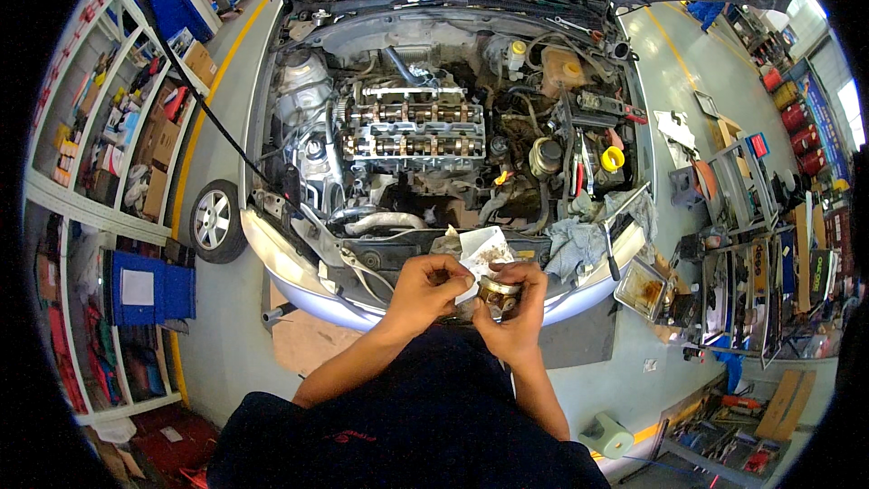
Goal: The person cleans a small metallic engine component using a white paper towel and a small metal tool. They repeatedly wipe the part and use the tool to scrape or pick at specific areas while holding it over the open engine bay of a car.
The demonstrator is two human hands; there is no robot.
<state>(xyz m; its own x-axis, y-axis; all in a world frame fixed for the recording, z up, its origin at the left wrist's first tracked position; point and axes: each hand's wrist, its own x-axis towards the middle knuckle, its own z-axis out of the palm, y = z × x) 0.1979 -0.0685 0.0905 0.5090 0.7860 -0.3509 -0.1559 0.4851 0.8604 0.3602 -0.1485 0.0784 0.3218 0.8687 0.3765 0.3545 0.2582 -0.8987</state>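
- The right hand (518, 310) curls around a round metal part (500, 291), just below the middle of the frame.
- The left hand (425, 292) pinches a dirty white sheet (477, 243), thumb and finger close together.
- The metal part looks hard, maybe heavy and slippery; its round side seems best to hold.

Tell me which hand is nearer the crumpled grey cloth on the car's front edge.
Right. Your right hand is left of the grey cloth and closer to you; your left hand is farther left.
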